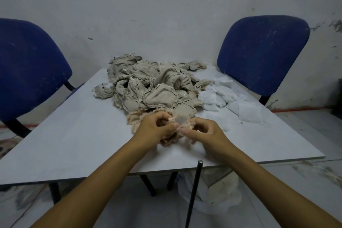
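A small pale peach fabric piece (178,123) with frayed edges is held over the near middle of the grey table (77,131). My left hand (157,127) pinches its left side with curled fingers. My right hand (205,131) pinches its right side, the fingers bent around the cloth. Just behind my hands lies a big heap of beige fabric pieces (151,87), stitched and frayed. To the right of the heap sit clumps of white stuffing (227,98). Part of the peach cloth is hidden under my hands.
Two blue chairs stand at the far side, one at the left (27,68) and one at the right (262,52). A thin dark rod (194,190) stands upright at the table's near edge. A whitish bag of material (220,194) lies on the floor under the table.
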Action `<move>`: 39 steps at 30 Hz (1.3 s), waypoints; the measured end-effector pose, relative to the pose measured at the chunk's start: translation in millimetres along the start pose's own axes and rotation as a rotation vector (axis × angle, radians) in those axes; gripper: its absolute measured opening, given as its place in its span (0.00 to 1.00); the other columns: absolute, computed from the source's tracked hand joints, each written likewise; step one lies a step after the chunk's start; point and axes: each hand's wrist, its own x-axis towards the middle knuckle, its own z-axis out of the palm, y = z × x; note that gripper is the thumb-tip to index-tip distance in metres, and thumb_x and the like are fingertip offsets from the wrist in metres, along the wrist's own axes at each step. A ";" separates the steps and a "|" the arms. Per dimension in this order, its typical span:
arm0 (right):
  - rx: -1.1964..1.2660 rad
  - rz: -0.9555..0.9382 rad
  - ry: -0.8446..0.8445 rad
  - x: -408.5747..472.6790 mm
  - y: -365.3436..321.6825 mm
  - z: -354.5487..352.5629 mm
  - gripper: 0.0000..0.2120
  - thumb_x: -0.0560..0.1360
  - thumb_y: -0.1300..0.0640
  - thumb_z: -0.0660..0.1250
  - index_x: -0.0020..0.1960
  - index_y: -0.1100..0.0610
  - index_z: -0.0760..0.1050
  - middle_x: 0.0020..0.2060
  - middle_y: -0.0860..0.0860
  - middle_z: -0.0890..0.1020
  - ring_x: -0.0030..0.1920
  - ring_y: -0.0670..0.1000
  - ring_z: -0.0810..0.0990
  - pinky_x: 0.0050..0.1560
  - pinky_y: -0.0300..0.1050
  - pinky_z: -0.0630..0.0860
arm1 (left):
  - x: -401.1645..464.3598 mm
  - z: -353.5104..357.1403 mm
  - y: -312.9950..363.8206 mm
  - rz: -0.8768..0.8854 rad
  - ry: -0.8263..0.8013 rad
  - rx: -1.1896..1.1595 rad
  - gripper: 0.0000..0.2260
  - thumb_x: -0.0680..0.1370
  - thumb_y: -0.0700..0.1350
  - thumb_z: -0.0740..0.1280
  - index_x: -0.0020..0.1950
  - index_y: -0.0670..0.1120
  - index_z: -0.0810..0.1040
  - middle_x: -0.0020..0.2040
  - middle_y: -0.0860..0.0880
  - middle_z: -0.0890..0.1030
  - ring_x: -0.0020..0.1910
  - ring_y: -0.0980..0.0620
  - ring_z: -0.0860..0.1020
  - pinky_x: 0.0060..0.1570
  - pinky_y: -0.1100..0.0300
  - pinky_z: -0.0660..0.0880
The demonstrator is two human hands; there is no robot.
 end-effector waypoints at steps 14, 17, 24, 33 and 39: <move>-0.123 0.049 0.285 2.1 5.4 7.2 0.08 0.71 0.58 0.73 0.36 0.58 0.77 0.29 0.51 0.79 0.31 0.49 0.77 0.33 0.42 0.78 | -7.6 8.7 3.0 0.056 -0.178 -0.001 0.06 0.73 0.36 0.75 0.45 0.40 0.78 0.34 0.48 0.79 0.31 0.53 0.76 0.32 0.61 0.72; -0.134 0.098 0.439 6.9 11.6 4.8 0.12 0.72 0.60 0.69 0.33 0.63 0.70 0.25 0.52 0.73 0.26 0.49 0.73 0.26 0.39 0.72 | -8.8 9.0 2.1 0.090 -0.195 0.073 0.06 0.73 0.36 0.74 0.41 0.43 0.78 0.34 0.53 0.80 0.32 0.56 0.77 0.35 0.62 0.73; -0.176 0.073 0.276 5.8 8.7 8.7 0.15 0.76 0.56 0.72 0.38 0.65 0.71 0.31 0.61 0.77 0.31 0.51 0.76 0.31 0.49 0.73 | -9.7 0.6 -2.1 0.054 -0.138 0.029 0.04 0.75 0.43 0.71 0.43 0.48 0.77 0.34 0.52 0.80 0.34 0.52 0.77 0.36 0.57 0.74; -0.378 -0.008 0.206 -1.4 0.4 15.5 0.12 0.76 0.53 0.72 0.39 0.59 0.75 0.31 0.56 0.79 0.30 0.51 0.75 0.34 0.55 0.75 | -12.3 2.4 0.3 -0.047 -0.196 0.055 0.12 0.77 0.51 0.70 0.59 0.50 0.80 0.44 0.48 0.81 0.37 0.55 0.77 0.35 0.58 0.73; -0.346 -0.014 0.176 0.9 3.6 13.8 0.06 0.78 0.56 0.70 0.45 0.48 0.75 0.33 0.45 0.79 0.30 0.43 0.74 0.31 0.39 0.71 | -10.5 3.2 5.3 0.003 -0.084 -0.006 0.08 0.76 0.37 0.71 0.50 0.49 0.81 0.41 0.44 0.81 0.37 0.46 0.78 0.36 0.55 0.77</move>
